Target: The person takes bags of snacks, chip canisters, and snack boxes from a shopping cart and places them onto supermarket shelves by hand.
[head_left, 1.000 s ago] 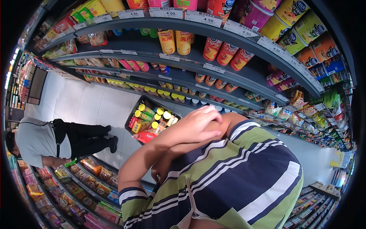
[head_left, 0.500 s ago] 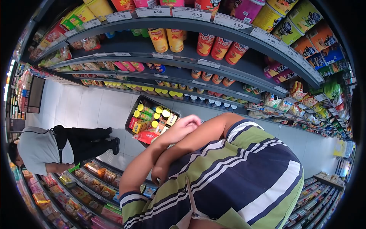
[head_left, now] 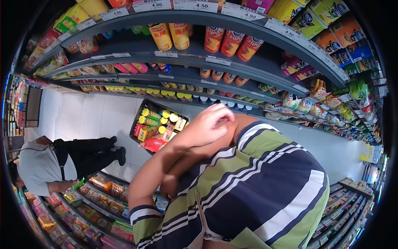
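My forearms are crossed in front of my striped shirt. My left hand lies by my right arm near the sleeve, its fingers curled with no item showing in them. My right hand is tucked low beneath my left arm; its fingers are mostly hidden and dark. Just beyond my left forearm, a black shopping basket sits on the floor. It holds several yellow-lidded canisters, a yellow box and a red packet.
Curved shelves ahead carry chip canisters and snack bags. At left, a person in a grey shirt and black trousers stands by a lower shelf of packaged food. Pale floor tiles run between the shelves.
My left hand has moved right and up along my right arm, and its fingers are more curled. The shelves and basket have shifted slightly left in view.
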Tool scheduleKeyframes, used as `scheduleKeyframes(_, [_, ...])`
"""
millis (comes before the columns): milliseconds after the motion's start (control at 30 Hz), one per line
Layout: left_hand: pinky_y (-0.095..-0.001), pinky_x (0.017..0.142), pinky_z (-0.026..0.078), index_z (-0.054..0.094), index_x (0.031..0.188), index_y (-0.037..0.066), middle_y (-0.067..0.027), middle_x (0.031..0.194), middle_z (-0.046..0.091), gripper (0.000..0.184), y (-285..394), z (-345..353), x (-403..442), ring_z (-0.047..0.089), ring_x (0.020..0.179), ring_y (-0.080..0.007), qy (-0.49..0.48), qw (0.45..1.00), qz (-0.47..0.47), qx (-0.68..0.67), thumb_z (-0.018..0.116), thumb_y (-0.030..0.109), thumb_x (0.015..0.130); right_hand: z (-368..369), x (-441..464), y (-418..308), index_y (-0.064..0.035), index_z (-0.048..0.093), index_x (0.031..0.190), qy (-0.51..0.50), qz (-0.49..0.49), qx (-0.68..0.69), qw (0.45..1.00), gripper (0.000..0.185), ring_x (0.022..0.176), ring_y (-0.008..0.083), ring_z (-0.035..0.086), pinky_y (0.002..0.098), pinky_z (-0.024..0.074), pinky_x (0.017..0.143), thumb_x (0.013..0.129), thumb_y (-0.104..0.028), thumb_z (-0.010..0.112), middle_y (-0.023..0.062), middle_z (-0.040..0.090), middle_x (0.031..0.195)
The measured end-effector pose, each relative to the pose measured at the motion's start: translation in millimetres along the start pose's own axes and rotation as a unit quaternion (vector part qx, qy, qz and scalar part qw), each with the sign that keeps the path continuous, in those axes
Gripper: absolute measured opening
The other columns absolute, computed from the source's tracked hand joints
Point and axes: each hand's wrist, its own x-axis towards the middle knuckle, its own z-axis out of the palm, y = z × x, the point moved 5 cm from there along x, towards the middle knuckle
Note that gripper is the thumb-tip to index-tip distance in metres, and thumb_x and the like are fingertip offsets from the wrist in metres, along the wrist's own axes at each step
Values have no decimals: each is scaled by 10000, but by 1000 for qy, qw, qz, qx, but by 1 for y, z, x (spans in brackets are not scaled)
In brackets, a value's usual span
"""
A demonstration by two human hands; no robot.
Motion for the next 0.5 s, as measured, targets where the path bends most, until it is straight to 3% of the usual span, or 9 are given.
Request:
scheduleKeyframes(33, [-304, 792, 462, 617, 1032, 33, -62, 966, 581, 175, 6, 3, 8, 532, 866, -153, 6, 998, 50, 35, 592, -2, 862, 1, 1, 2, 119, 673, 1194, -3, 4, 0, 1000, 468, 1053, 370, 687, 452, 504, 961, 945, -275, 628, 315, 713, 1149])
scheduleKeyframes(133, [-304, 805, 460, 627, 1029, 46, -61, 983, 590, 199, 5, 7, -5, 536, 891, -163, 8, 999, 35, 34, 607, -12, 840, 0, -5, -1, 127, 671, 1183, 9, 5, -6, 1000, 465, 1047, 365, 689, 451, 506, 954, 943, -268, 628, 316, 713, 1151])
scheduleKeyframes(233, [-298, 819, 457, 631, 1027, 58, -51, 984, 590, 212, -15, 1, -46, 543, 900, -167, -42, 988, -137, -58, 629, -11, 827, -7, -15, -8, 135, 669, 1172, 23, 4, -1, 1000, 461, 1041, 359, 690, 450, 508, 947, 941, -262, 628, 317, 713, 1153])
scheduleKeyframes(300, [-280, 814, 447, 627, 1014, 53, -37, 982, 584, 192, -21, -10, -78, 538, 889, -155, -53, 987, -139, -55, 637, -11, 833, -9, -14, -6, 141, 668, 1164, 36, 2, -1, 999, 459, 1037, 355, 691, 449, 509, 942, 939, -258, 628, 317, 713, 1154])
scheduleKeyframes(367, [-232, 730, 414, 611, 992, 37, -15, 994, 560, 169, -24, -16, -108, 487, 816, -92, -13, 982, -138, -125, 621, -41, 843, -8, -7, 2, 150, 664, 1147, 43, -6, 3, 999, 454, 1020, 349, 692, 451, 509, 942, 930, -248, 633, 310, 718, 1124])
scheduleKeyframes(500, [-223, 697, 396, 600, 951, 31, 0, 929, 546, 129, -24, -30, -159, 470, 785, -67, 17, 948, -248, -196, 591, -56, 855, -3, 1, 14, 143, 664, 1069, 16, -18, 9, 1000, 396, 970, 329, 678, 451, 513, 932, 912, -219, 634, 259, 718, 1004])
